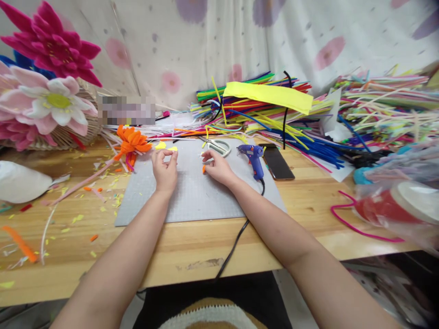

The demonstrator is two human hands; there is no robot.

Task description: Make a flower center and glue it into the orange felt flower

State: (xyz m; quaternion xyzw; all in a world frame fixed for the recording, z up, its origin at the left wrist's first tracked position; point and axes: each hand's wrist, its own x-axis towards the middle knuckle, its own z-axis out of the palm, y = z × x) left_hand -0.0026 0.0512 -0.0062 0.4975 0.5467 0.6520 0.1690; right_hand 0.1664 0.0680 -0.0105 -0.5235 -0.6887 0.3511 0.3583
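My left hand [165, 170] is over the left part of the grey cutting mat [195, 201], thumb and forefinger pinched together; what is between them, if anything, is too small to make out. Just behind it are small yellow pieces [160, 145]. To the right, my right hand [218, 169] has its fingers curled, with a small orange piece [204, 169] at the thumb tip. Pale-handled scissors [221, 147] lie behind that hand. An orange fuzzy flower [132, 142] rests left of my left hand. A purple glue gun [253, 160] lies right of my right hand.
A phone [278, 162] lies beside the glue gun, whose black cable [236, 240] crosses the front edge. Piles of coloured pipe cleaners [308, 132] and a yellow strip [267, 97] fill the back. Scraps litter the left; large fuzzy flowers [56, 98] stand there. A red-and-white roll [387, 205] is right.
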